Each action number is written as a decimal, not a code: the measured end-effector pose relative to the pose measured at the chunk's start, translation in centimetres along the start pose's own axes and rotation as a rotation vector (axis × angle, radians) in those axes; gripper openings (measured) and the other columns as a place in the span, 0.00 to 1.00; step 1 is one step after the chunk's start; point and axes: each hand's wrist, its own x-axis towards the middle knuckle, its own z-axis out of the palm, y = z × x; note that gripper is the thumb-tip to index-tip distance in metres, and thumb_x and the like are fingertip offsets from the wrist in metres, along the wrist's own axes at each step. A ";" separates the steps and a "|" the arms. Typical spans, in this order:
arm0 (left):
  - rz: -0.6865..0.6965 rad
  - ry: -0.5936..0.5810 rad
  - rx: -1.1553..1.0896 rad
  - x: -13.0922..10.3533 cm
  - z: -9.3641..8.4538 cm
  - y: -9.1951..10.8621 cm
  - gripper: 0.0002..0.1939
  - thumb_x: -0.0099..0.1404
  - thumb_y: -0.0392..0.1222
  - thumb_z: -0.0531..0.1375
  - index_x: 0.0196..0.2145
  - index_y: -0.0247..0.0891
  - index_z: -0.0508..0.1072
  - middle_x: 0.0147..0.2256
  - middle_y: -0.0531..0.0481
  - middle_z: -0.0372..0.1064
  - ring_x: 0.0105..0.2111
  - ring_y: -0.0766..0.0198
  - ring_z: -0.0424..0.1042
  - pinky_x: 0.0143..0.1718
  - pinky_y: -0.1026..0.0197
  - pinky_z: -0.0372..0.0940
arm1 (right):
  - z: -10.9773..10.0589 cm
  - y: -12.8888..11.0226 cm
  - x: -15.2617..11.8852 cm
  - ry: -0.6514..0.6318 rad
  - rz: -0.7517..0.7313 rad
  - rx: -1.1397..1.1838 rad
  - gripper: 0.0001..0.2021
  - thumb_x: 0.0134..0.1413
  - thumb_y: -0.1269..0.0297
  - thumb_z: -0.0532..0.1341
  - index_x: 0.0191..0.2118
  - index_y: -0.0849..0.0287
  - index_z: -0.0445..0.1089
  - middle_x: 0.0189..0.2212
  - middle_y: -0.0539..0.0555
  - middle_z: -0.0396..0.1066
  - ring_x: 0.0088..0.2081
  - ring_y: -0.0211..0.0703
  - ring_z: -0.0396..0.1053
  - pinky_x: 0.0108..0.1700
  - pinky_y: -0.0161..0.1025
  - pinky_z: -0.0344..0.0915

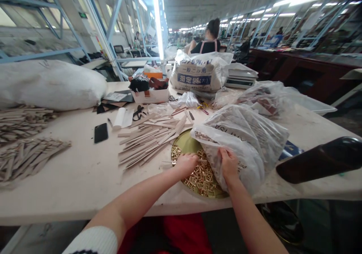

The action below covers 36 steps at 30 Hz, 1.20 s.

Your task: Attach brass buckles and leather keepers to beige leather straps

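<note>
A round gold-coloured tray [188, 140] lies near the table's front edge, heaped with small gold metal buckles [202, 178]. Over its middle is my left hand [186, 165], fingers curled closed close to the buckles; what they hold is hidden. My right hand [228, 163] pinches the edge of a translucent plastic bag [243, 140] that leans over the tray's right side. More small gold-coloured pieces show inside the bag's mouth. Left of the tray, a loose spread of narrow beige strips [147, 140] reaches its rim.
Bundles of strips [31, 156] and a large white sack [51, 82] occupy the left. A black phone [101, 133] lies on the table [85, 178]. Behind are a box [151, 95] and a full printed bag [198, 73]. A dark rounded object [319, 159] juts in from the right. A person [207, 44] sits beyond.
</note>
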 end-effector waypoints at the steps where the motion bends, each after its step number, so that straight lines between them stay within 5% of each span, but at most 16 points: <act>1: 0.012 -0.007 0.005 -0.6 -0.2 0.3 0.10 0.64 0.39 0.49 0.40 0.39 0.67 0.42 0.44 0.68 0.45 0.58 0.66 0.45 0.57 0.60 | 0.0 -0.2 0.0 -0.016 -0.005 -0.011 0.17 0.50 0.53 0.51 0.29 0.62 0.67 0.26 0.53 0.69 0.29 0.41 0.63 0.34 0.38 0.60; 5: 0.027 -0.025 0.032 -2.2 -1.7 -0.4 0.08 0.63 0.38 0.51 0.37 0.40 0.68 0.39 0.46 0.70 0.42 0.60 0.67 0.45 0.59 0.60 | -0.1 -1.0 -0.3 -0.113 -0.040 -0.073 0.16 0.50 0.53 0.52 0.27 0.61 0.68 0.23 0.52 0.68 0.27 0.42 0.63 0.33 0.38 0.59; 12: -0.199 0.011 0.064 -1.1 -3.4 -5.0 0.11 0.61 0.30 0.48 0.38 0.29 0.67 0.41 0.36 0.67 0.42 0.56 0.68 0.44 0.55 0.61 | 0.2 -2.1 -1.0 -0.200 -0.123 -0.272 0.16 0.50 0.54 0.52 0.27 0.62 0.69 0.24 0.55 0.69 0.28 0.45 0.63 0.34 0.40 0.57; 17: -0.187 0.015 0.001 -2.4 -1.4 -2.9 0.12 0.62 0.30 0.46 0.39 0.31 0.66 0.41 0.37 0.67 0.42 0.57 0.68 0.42 0.58 0.62 | 0.6 -3.6 -3.5 -0.224 -0.219 -0.440 0.13 0.49 0.56 0.54 0.30 0.61 0.67 0.26 0.55 0.68 0.28 0.43 0.62 0.33 0.38 0.57; 22: -0.110 0.019 -0.109 -4.6 -1.2 -0.5 0.09 0.63 0.34 0.48 0.37 0.36 0.67 0.39 0.43 0.68 0.41 0.60 0.68 0.42 0.61 0.62 | 0.2 -5.5 -7.8 -0.278 -0.496 -0.755 0.09 0.54 0.61 0.52 0.30 0.59 0.65 0.29 0.56 0.67 0.33 0.46 0.63 0.37 0.39 0.56; 28: -0.175 0.056 -0.210 -9.7 -2.7 -1.9 0.13 0.65 0.43 0.45 0.37 0.38 0.67 0.36 0.44 0.69 0.35 0.58 0.69 0.36 0.59 0.62 | 2.8 -6.6 -9.8 -0.534 -0.555 -0.975 0.08 0.53 0.61 0.54 0.30 0.57 0.68 0.30 0.57 0.70 0.32 0.47 0.66 0.32 0.40 0.55; 31: -0.279 0.012 -0.490 -12.9 -2.8 -3.0 0.14 0.64 0.44 0.45 0.33 0.37 0.66 0.29 0.48 0.69 0.29 0.62 0.68 0.30 0.63 0.60 | 4.5 -6.4 -9.4 -0.557 -0.512 -1.064 0.07 0.52 0.64 0.55 0.28 0.59 0.68 0.28 0.60 0.71 0.30 0.49 0.67 0.30 0.41 0.55; 36: -0.520 -0.153 -1.297 -16.6 -3.1 -3.7 0.12 0.58 0.42 0.46 0.37 0.35 0.63 0.27 0.54 0.65 0.15 0.74 0.56 0.18 0.68 0.52 | 4.8 -6.2 -8.6 -0.629 -0.473 -1.052 0.08 0.50 0.67 0.54 0.24 0.58 0.67 0.25 0.59 0.70 0.26 0.46 0.66 0.28 0.40 0.53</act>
